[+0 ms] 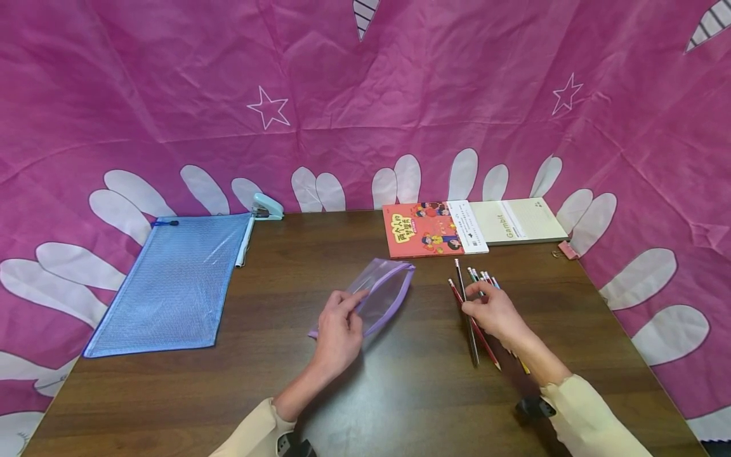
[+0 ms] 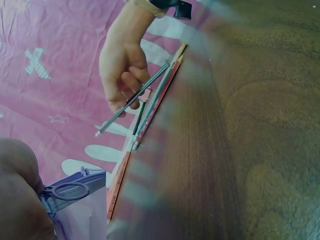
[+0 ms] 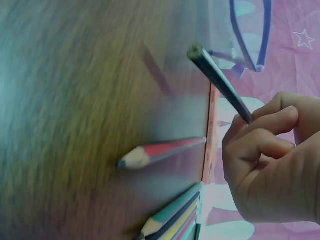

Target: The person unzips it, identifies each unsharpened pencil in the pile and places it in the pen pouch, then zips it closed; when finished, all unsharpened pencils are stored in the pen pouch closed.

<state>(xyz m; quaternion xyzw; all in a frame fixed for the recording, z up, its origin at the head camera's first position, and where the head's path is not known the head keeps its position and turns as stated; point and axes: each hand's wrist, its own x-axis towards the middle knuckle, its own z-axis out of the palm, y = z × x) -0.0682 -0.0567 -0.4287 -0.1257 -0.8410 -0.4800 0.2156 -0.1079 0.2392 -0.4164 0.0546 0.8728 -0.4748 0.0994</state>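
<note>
My left hand grips a clear pouch with purple edging near its lower left part, and its mouth gapes toward the upper right. In the left wrist view, a ring-shaped zip pull hangs beside the fingers. Over on the right, my right hand pinches a dark pencil, raised above the table and tilted. Beneath that hand lie a red pencil and a group of several other pencils, partly hidden by the hand in the head view.
On the left lies a blue mesh zip folder, with a light blue stapler and a slim white item at its right edge. At the back right are a red book, a pale notebook and a pink binder clip.
</note>
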